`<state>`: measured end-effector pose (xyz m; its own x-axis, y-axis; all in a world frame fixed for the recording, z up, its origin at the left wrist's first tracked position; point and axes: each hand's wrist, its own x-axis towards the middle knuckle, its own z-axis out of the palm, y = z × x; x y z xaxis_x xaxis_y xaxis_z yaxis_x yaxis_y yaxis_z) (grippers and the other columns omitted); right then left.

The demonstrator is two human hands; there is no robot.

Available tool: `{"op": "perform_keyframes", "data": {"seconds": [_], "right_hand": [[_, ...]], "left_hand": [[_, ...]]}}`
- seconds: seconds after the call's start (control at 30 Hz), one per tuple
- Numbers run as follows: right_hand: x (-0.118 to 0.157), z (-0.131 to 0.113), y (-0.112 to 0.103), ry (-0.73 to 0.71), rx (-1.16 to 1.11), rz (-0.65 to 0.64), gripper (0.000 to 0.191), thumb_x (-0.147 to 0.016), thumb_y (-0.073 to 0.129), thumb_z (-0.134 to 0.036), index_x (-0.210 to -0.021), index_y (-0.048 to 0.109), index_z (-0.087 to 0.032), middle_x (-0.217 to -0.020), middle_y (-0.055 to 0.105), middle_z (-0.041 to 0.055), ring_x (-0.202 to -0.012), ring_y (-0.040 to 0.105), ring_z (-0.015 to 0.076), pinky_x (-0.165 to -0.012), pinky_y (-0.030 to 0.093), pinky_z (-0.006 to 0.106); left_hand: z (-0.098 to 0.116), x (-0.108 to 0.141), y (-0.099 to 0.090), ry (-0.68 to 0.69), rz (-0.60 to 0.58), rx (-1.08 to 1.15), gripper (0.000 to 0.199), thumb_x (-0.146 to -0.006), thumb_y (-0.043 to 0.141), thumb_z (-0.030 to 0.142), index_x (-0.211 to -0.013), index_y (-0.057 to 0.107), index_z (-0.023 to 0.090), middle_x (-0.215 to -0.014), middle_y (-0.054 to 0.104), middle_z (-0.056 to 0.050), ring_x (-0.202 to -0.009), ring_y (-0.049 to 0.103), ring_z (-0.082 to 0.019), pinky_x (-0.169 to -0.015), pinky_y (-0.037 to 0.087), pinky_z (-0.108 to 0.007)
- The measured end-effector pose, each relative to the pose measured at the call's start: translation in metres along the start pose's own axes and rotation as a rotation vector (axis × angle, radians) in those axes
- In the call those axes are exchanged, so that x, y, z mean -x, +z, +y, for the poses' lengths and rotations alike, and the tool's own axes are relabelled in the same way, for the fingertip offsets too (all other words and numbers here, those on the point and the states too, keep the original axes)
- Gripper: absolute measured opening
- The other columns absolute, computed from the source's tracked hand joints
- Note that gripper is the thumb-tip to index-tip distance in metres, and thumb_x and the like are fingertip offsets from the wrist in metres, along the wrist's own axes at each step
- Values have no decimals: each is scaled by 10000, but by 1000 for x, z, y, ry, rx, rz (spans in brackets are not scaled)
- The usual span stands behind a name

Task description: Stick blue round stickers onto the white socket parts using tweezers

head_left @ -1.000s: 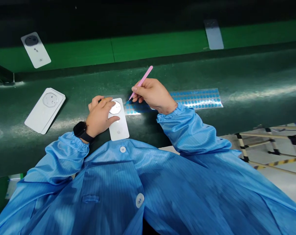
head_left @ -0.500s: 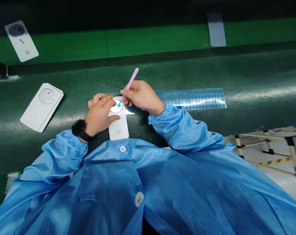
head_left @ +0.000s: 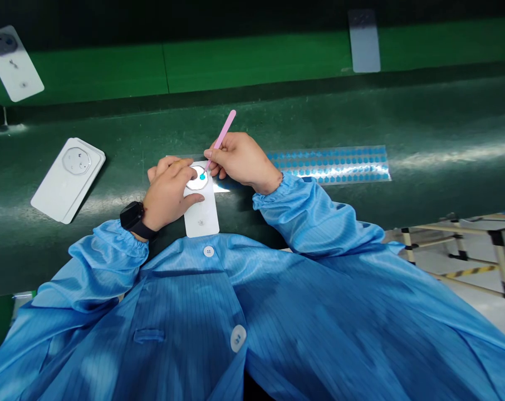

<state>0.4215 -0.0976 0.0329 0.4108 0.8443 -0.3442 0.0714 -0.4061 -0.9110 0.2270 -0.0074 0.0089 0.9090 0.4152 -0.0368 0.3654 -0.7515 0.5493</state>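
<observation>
A white phone back cover [head_left: 202, 214] lies on the dark green surface close to my front, a ringed camera area at its far end. My left hand [head_left: 167, 184], a black watch at its wrist, rests over the cover's left side and holds it, thumb and fingers on its face. Pinched in my right hand [head_left: 244, 160] is a pair of pink tweezers [head_left: 225, 131], slanting down to the camera ring. At their tip sits a small blue round sticker [head_left: 202, 176], on or just over the ring area; contact is too small to tell.
Right of my hand lies a clear sheet with rows of blue dots [head_left: 344, 165]. Stacked white covers [head_left: 66, 181] sit at left. On the green strip beyond are another white cover [head_left: 20, 75] and a greyish cover [head_left: 364, 47]. A tube-frame rack [head_left: 456, 245] stands at right.
The view has shifted slightly, so the far covers and the stack appear a little further left and higher. Both hands, the tweezers and the blue sticker keep nearly the same pose on the cover.
</observation>
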Motion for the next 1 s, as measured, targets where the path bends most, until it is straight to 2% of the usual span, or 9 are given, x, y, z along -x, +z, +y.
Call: {"op": "perform_keyframes", "data": {"seconds": [0.57, 1.0], "right_hand": [[0, 0, -1, -32, 3, -24, 270, -1045, 713, -88, -810, 612, -173, -626, 684, -12, -529, 646, 86, -454, 477, 147], [-4, 11, 0, -78, 50, -9, 228, -1032, 725, -127, -830, 634, -182, -675, 703, 8, -579, 686, 118, -468, 515, 174]], "left_hand": [[4, 2, -2, 20, 8, -67, 318, -888, 883, 283, -1164, 731, 238, -1592, 679, -155, -1472, 552, -436, -1151, 475, -641], [6, 2, -3, 18, 1, -81, 289, -905, 875, 291, -1147, 728, 234, -1601, 674, -148, -1477, 550, -414, -1173, 472, -619]]}}
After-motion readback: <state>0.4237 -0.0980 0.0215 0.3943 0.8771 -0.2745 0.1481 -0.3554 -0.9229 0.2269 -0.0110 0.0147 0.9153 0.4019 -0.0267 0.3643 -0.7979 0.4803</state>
